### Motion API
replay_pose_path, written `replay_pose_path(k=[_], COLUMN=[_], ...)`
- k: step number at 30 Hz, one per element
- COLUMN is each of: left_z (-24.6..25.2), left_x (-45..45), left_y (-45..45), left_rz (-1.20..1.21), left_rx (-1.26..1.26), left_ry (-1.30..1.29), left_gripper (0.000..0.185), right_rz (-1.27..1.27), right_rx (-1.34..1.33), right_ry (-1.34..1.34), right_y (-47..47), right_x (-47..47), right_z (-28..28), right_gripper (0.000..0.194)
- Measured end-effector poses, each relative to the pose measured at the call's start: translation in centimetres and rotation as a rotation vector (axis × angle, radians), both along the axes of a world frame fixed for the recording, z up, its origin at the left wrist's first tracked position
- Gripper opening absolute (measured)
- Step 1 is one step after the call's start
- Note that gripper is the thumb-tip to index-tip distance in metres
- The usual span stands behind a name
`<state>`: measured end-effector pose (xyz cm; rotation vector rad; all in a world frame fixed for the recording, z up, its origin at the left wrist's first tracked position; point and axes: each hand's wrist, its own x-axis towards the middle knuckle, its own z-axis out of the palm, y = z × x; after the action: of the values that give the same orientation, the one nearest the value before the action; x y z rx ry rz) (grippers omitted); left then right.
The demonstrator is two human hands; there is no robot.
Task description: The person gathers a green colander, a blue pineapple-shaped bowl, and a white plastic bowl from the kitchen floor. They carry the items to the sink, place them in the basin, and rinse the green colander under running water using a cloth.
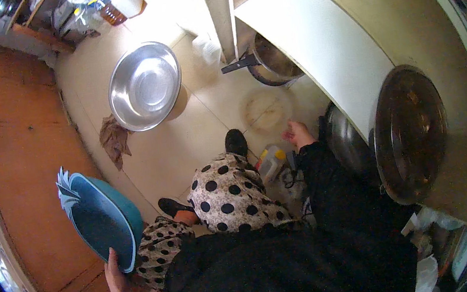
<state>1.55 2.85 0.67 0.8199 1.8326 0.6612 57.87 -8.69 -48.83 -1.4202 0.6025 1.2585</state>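
My left hand [121, 287] grips the rim of a teal plastic basin [103, 222] shaped like a pineapple, with pale blue leaves at its far end. The basin is tilted beside my left leg. My right hand [297, 133] reaches low over the tiled floor with loosely bent fingers, and I see nothing in it. Near it lies a clear plastic container with a yellow part [272, 163]. A round stain [266, 109] marks the tiles just beyond that hand. Further ahead stands a shiny stainless steel basin [147, 86].
A crumpled brown cloth [113, 140] touches the steel basin's side. Under the white shelf [310, 23] is a pot with a black handle [277, 57]. A dark oval lid or pan [411, 134] leans at right. Brown cabinet panels [34, 165] border the left; bottles [111, 10] stand at the back.
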Motion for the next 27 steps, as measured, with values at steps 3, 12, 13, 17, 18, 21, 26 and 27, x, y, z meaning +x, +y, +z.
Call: replay_pose_path(k=[3,12,13,17,18,21,26,27], left_z=[-0.5,-0.8,-0.9,-0.7,-0.8,-0.9,-1.3,-1.2], left_x=[0.0,1.3,1.4,1.1,1.1,1.4,2.0,2.0], left_y=[0.4,2.1,2.3,3.0,3.1,3.2,2.8,2.8], left_rz=[0.098,0.110,0.119,0.068,0.058,0.054,0.165,0.134], left_rx=[0.004,-0.073,-0.067,-0.107,-0.103,-0.081,-0.013,-0.009], left_ry=[0.035,0.094,0.097,0.095,0.093,0.083,0.054,0.071], left_gripper=[0.054,0.049,0.049,0.048,0.048,0.048,0.048,0.048], right_rz=[0.012,0.037,0.043,0.069,0.039,-0.004,0.013,0.015], right_rx=[-0.031,-0.103,-0.115,0.015,-0.034,-0.050,-0.140,-0.159], right_ry=[0.026,0.064,0.077,0.017,0.021,0.002,-0.166,-0.190], right_y=[0.6,3.4,3.5,2.1,1.8,0.9,0.3,0.4], right_x=[-0.9,-2.8,-3.0,-3.5,-3.3,-2.8,-3.3,-3.3], right_z=[-0.7,2.1,2.2,0.5,-0.4,-2.7,-2.4,-1.9], right_gripper=[0.044,0.047,0.043,0.032,0.029,0.023,0.028,0.026])
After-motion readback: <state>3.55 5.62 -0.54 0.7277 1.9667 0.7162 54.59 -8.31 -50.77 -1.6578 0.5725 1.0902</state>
